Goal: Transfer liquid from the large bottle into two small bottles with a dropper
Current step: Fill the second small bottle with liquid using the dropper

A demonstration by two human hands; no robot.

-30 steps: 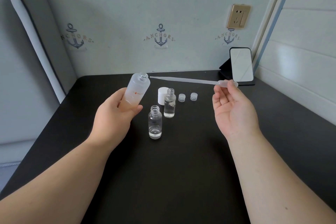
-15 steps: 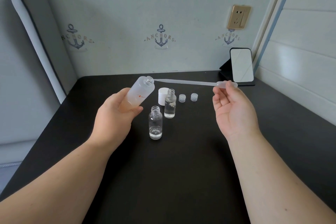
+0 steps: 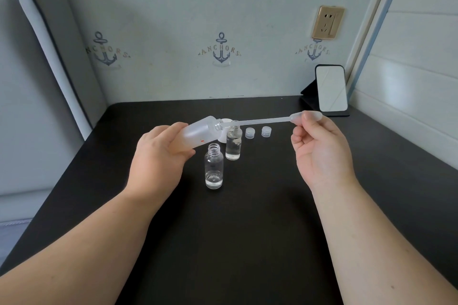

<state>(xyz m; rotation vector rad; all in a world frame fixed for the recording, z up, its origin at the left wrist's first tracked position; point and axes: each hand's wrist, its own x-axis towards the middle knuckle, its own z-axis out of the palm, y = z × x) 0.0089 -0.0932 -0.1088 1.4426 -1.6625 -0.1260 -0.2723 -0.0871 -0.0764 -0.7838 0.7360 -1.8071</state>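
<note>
**A:** So where was everything at that point?

**B:** The left hand (image 3: 158, 156) was wrapped around the frosted large bottle (image 3: 198, 132), fingers curled round its lower body, holding it up off the black tabletop (image 3: 247, 230) and tipped way over so the open neck pointed toward the right hand. The right hand (image 3: 319, 153) was pinching the bulb end of the clear plastic dropper (image 3: 262, 121) between thumb and fingertips, with the other fingers loosely curled in. The dropper lay almost level, its thin tip reaching across right at the bottle's mouth. Couldn't tell how far in it actually went.

**A:** And the little bottles?

**B:** Both small ones stood upright and uncapped on the tabletop, in the gap between the two hands. The nearer small bottle (image 3: 214, 168) sat just below the left hand's fingertips and had a bit of clear liquid at the bottom. The farther small bottle (image 3: 234, 143) was just behind it, under the dropper's stem, and looked fuller.

**A:** Caps?

**B:** Two small clear caps (image 3: 257, 132) sat side by side beyond the bottles, under the dropper, on the right hand's side. A white cap (image 3: 224, 131) was partly hidden behind the large bottle's neck. Further back past the right hand, a small mirror (image 3: 332, 89) stood on a stand near the wall.
</note>
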